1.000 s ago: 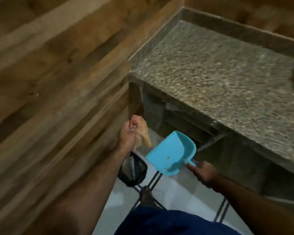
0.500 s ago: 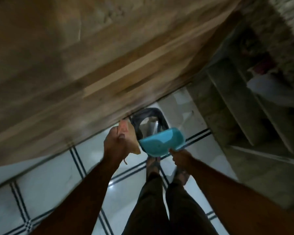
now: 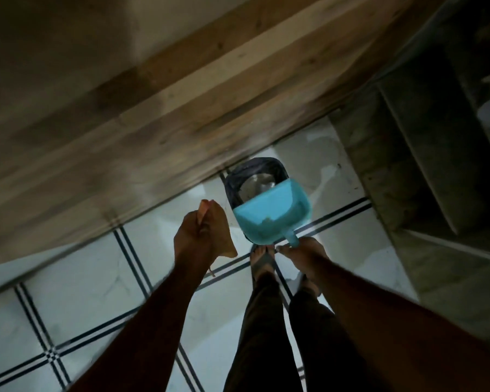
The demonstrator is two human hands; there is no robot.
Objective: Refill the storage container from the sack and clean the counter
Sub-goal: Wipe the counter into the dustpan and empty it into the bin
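Blue dustpan (image 3: 269, 210) handle pinched in right hand (image 3: 303, 257) fingers over the bin (image 3: 255, 176); left hand (image 3: 193, 241) fingers clutch a cloth (image 3: 218, 230).

Wood-panelled wall (image 3: 159, 114) above white floor tiles (image 3: 102, 281) with dark double lines; concrete shelving (image 3: 425, 165) right.

Both forearms (image 3: 159, 312) are seen bare, with no sleeves reaching the wrists; dark, close-fitting trousers (image 3: 262, 343) are worn, and dark strapped sandals (image 3: 262, 263) are seen on the feet, at twelve o'clock from the knees
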